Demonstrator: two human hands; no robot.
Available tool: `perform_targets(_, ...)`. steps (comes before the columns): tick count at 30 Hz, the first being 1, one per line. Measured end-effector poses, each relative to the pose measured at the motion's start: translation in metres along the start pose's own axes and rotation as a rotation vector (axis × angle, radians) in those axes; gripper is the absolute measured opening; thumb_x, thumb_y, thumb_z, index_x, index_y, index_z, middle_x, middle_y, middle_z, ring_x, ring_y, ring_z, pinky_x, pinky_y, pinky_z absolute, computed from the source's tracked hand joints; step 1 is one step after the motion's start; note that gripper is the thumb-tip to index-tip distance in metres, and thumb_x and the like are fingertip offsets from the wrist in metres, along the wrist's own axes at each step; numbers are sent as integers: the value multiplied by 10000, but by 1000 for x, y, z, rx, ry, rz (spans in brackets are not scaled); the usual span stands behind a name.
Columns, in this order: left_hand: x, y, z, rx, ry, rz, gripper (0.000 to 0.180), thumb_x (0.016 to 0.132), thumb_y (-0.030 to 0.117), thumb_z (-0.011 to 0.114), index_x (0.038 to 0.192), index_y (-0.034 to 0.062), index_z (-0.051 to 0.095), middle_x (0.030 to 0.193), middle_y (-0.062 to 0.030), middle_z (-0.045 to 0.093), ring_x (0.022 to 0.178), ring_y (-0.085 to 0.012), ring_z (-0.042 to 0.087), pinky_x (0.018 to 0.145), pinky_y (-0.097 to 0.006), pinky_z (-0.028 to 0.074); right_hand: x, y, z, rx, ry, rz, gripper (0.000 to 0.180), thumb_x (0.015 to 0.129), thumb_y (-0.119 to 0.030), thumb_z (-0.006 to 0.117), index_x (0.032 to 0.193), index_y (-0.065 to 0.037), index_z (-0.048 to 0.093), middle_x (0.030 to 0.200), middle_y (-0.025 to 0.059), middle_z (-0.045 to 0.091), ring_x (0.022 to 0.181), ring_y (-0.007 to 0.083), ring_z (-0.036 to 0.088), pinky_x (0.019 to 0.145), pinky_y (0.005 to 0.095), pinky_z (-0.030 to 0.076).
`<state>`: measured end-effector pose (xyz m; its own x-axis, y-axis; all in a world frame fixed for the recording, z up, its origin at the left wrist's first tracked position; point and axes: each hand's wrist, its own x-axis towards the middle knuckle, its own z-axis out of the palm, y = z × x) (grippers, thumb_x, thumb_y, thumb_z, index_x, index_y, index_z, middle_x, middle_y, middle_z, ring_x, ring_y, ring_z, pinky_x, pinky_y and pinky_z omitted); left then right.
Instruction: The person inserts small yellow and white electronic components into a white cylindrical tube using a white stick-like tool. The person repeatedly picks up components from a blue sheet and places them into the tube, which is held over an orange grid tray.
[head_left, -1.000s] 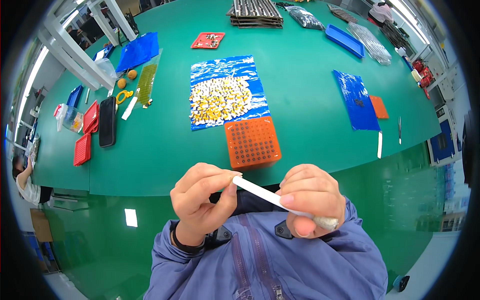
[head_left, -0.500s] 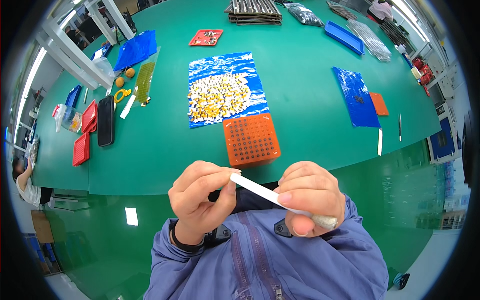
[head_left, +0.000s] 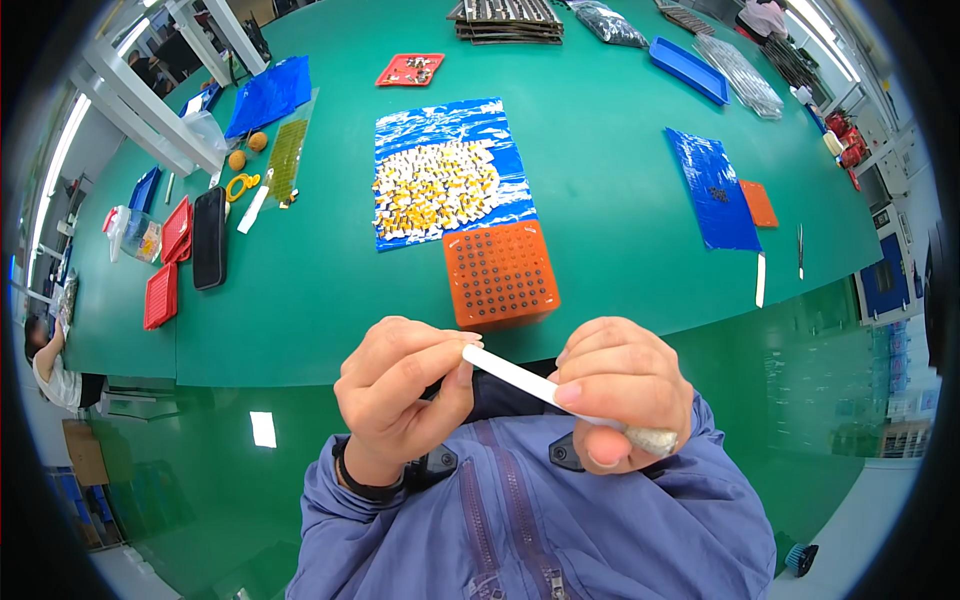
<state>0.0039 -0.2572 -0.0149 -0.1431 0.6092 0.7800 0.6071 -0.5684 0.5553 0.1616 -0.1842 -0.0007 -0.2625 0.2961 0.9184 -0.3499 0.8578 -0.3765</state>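
Note:
My right hand (head_left: pixel 625 390) grips a flat white stick (head_left: pixel 515 377), thumb along its top. A whitish covering wraps the end of one of its fingers. My left hand (head_left: pixel 405 395) is pinched closed at the stick's far tip; anything small between those fingertips is too hidden to name. Both hands are above my lap, just off the near table edge. Beyond them stands an orange block (head_left: pixel 502 275) with rows of holes, many filled with small dark round parts. Behind it, a blue sheet (head_left: pixel 435 122) carries many small white-and-yellow pieces (head_left: pixel 435 190).
Left on the green table (head_left: pixel 330 300) lie a black phone (head_left: pixel 210 238), red trays (head_left: pixel 160 297), yellow scissors (head_left: pixel 241 186) and a plastic jar (head_left: pixel 137 236). To the right are another blue sheet (head_left: pixel 712 190), an orange plate (head_left: pixel 758 204), tweezers (head_left: pixel 800 250) and a blue tray (head_left: pixel 688 72).
The table and its things sit very slightly higher in the picture. Both hands keep nearly the same pose around the white stick.

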Motion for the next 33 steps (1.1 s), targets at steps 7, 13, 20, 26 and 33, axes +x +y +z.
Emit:
perform_targets(7,3,-3,-1,18,-50,53,167,642,-52,645,803,-17,617,772,-112,637,629,-198,607,529,-275,439,1,-1,-1,11,2,20,349,787,-312,646,858,20,565,711,103,570,540,224,560,477,304,469)
perform_targets(13,3,-5,-4,3,-131,42,183,682,-29,646,864,-29,626,820,-126,641,688,-219,619,584,-290,467,0,-1,-2,4,-4,19,341,776,-303,659,847,18,567,695,96,565,531,216,551,469,299,462)
perform_targets(20,1,-5,-5,-32,-185,12,225,678,-39,648,902,-35,625,859,-136,637,728,-225,621,615,-298,480,1,-2,-3,-29,-50,15,328,764,-296,668,831,12,577,689,91,561,525,209,540,458,291,453)
perform_targets(26,-2,-1,-2,-203,-223,-154,266,637,-59,652,900,-33,624,850,-128,637,735,-217,618,628,-279,486,1,-3,-4,-59,-89,-47,326,754,-298,676,813,9,584,682,81,556,522,197,522,463,285,447)
perform_targets(33,-12,-4,-11,-503,-357,-338,250,702,14,618,941,-60,609,872,-145,638,774,-215,619,677,-283,483,0,-4,-1,-116,-87,-135,312,750,-302,680,797,-4,599,682,59,562,547,172,531,484,264,448)
